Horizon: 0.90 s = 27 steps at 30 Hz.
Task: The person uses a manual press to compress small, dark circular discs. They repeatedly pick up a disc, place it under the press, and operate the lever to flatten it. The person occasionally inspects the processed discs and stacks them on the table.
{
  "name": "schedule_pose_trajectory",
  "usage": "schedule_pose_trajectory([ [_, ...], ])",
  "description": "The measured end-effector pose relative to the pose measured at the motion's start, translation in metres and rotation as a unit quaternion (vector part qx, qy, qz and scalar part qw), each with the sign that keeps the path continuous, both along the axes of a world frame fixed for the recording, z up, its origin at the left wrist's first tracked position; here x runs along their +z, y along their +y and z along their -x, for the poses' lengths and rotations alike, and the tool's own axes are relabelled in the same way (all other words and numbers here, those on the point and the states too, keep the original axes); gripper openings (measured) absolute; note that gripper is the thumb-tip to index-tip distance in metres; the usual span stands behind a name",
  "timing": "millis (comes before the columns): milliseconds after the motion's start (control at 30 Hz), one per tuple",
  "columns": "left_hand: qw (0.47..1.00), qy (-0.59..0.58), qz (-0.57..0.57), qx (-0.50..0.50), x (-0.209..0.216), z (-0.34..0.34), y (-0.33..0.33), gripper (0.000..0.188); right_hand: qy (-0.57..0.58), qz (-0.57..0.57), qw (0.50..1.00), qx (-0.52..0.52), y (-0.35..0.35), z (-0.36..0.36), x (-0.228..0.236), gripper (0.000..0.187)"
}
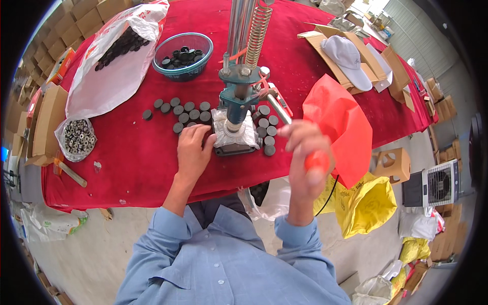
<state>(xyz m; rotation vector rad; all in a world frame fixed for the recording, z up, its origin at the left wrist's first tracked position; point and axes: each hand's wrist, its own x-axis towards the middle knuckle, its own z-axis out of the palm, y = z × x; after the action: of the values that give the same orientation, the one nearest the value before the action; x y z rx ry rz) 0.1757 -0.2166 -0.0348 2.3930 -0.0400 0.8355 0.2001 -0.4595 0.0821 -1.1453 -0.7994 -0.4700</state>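
A hand-lever press [238,96] with a dark green head and a tall coil spring [258,35] stands on the red-covered table in front of me. Its ram is down on a base wrapped in clear plastic [249,134]; whatever lies beneath the ram is hidden. My left hand [194,147] rests beside the base's left edge, thumb apart from the fingers, with nothing visible in it. My right hand [307,152], somewhat blurred, is closed around the red-knobbed end of the press lever [278,108]. Round black caps [189,107] lie left of the press, and more black caps [269,140] lie on its right.
A blue bowl [158,63] and a white sack [84,96] hold black pieces. Metal parts fill a plastic bag [76,140] at left. A red bag [338,122] lies right of the press, near a cap [345,56] on cardboard. A yellow bag [373,206] hangs below.
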Motion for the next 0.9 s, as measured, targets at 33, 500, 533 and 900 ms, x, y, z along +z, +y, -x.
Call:
schedule_pose_trajectory([
  [33, 0.999, 0.010, -0.029, 0.008, -0.007, 0.008, 0.008, 0.029, -0.009, 0.001, 1.000, -0.003, -0.005, 0.010, -0.026, 0.051],
  [500, 0.997, -0.015, 0.077, -0.012, -0.004, 0.020, 0.009, 0.039, 0.039, 0.028, 0.999, 0.009, 0.001, -0.020, 0.041, 0.041],
  [533, 0.996, -0.013, 0.088, -0.016, 0.002, 0.014, 0.002, 0.039, 0.058, 0.034, 0.998, 0.015, 0.003, -0.029, 0.055, 0.038],
  [900, 0.991, 0.009, 0.121, -0.060, 0.008, -0.034, -0.041, 0.055, 0.164, 0.041, 0.985, -0.030, 0.022, -0.047, 0.095, 0.036],
])
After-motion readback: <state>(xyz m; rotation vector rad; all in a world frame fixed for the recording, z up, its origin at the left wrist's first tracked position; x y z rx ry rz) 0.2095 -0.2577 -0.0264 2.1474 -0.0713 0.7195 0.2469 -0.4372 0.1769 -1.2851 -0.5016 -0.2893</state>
